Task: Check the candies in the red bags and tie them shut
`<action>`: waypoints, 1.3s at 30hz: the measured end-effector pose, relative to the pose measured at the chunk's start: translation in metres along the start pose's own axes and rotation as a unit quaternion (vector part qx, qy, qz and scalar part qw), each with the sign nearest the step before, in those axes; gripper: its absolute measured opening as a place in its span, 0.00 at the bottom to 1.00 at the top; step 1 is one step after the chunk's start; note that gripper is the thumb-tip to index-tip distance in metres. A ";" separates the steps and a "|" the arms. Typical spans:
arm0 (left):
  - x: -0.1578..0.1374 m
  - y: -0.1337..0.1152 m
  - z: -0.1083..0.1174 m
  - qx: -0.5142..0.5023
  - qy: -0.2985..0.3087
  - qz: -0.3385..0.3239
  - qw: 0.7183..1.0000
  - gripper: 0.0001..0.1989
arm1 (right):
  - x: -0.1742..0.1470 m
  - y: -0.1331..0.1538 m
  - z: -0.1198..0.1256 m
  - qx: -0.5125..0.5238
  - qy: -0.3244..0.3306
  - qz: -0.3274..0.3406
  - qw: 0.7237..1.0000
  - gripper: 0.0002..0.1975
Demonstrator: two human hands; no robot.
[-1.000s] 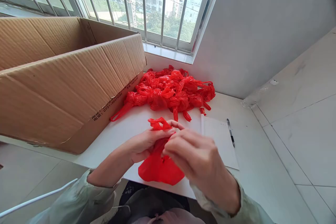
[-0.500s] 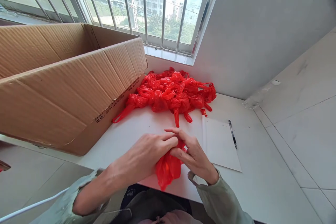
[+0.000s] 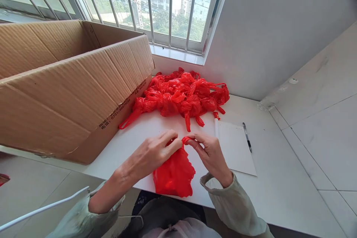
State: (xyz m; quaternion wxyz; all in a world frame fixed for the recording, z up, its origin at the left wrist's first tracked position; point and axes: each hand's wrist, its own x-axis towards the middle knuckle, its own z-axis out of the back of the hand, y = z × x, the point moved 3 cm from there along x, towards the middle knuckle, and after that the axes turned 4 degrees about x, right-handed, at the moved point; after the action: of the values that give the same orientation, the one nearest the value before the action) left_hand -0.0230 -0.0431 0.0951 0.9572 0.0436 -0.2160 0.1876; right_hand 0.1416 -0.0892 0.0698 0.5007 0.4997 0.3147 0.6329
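A thin red plastic bag (image 3: 175, 176) hangs from both hands over the table's front edge, partly spread out below them. My left hand (image 3: 160, 148) pinches its top on the left side, and that hand's fingertips partly hide the plastic. On the other side my right hand (image 3: 205, 151) is closed on a small gathered bit of the bag's top, held between thumb and fingers. Beyond the hands lies a heap of knotted red plastic bags (image 3: 178, 95), some with loop handles sticking out toward me.
A tall open cardboard box (image 3: 72, 100) stands on the left. A white pad of paper (image 3: 237, 148) with a black pen (image 3: 247, 137) lies to the right on the white table (image 3: 281, 178). Behind are a barred window (image 3: 156, 15) and a crumpled clear plastic piece (image 3: 267, 105).
My hands have drawn apart, the left one shifting leftward. The red bag, bunched between them before, now spreads wider below. The whole view has tilted slightly.
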 end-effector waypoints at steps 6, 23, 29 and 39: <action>-0.012 0.017 0.009 0.028 -0.053 -0.058 0.997 0.15 | -0.004 0.006 0.015 -0.113 0.014 0.029 0.993 0.16; -0.071 0.049 -0.017 -0.107 0.078 0.213 0.968 0.19 | -0.032 -0.040 0.033 0.098 -0.028 -0.079 0.992 0.16; -0.070 0.047 -0.037 -0.340 0.079 0.261 0.900 0.22 | -0.018 -0.045 -0.014 0.492 -0.041 -0.119 0.861 0.18; -0.094 0.049 -0.045 -0.418 0.164 0.251 0.857 0.26 | -0.035 -0.068 -0.011 0.450 -0.076 -0.188 0.870 0.20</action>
State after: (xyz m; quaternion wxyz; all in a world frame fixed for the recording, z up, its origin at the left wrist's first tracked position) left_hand -0.1023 -0.0228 0.0145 0.8273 -0.4480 -0.1172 0.3181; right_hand 0.1528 -0.1003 -0.0055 0.3537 0.6488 0.6144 0.2766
